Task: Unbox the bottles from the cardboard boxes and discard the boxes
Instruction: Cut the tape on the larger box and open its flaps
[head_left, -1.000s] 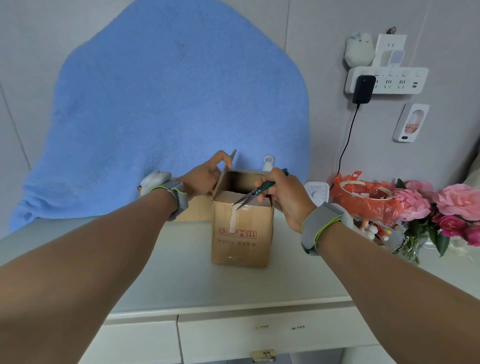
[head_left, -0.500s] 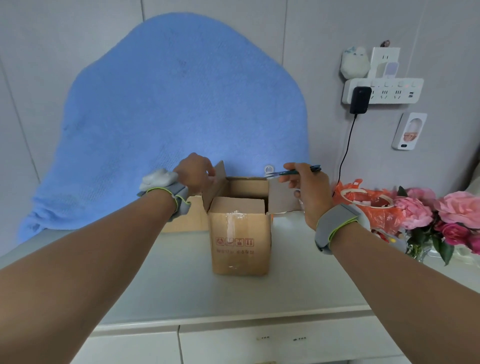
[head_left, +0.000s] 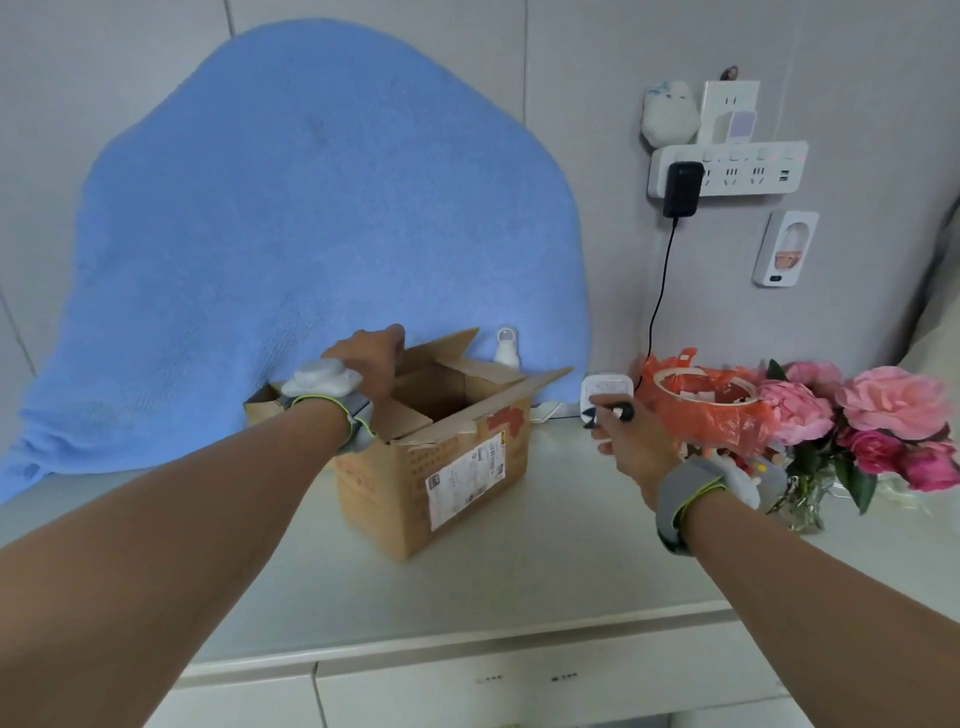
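Note:
A brown cardboard box (head_left: 415, 488) stands on the white cabinet top (head_left: 545, 561), turned corner-on, with a shipping label on its right face and all top flaps open. My left hand (head_left: 371, 358) grips the box's far left flap at the rim. To the right of the box my right hand (head_left: 631, 444) is closed around small dark-handled scissors (head_left: 610, 413), held off the box. The box's inside is in shadow and I see no bottle in it. A second brown box (head_left: 262, 408) peeks out behind my left wrist.
A blue towel (head_left: 311, 218) hangs on the wall behind. A small white bottle (head_left: 506, 348) stands behind the box. At the right are a white timer (head_left: 605, 389), an orange plastic bag (head_left: 711, 410) and pink flowers in a glass vase (head_left: 883, 415). Drawers run below the front edge.
The box has been turned so a corner faces me and its flaps are spread open. My right hand has carried the scissors away to the right and lower; my left hand stays on the far flap.

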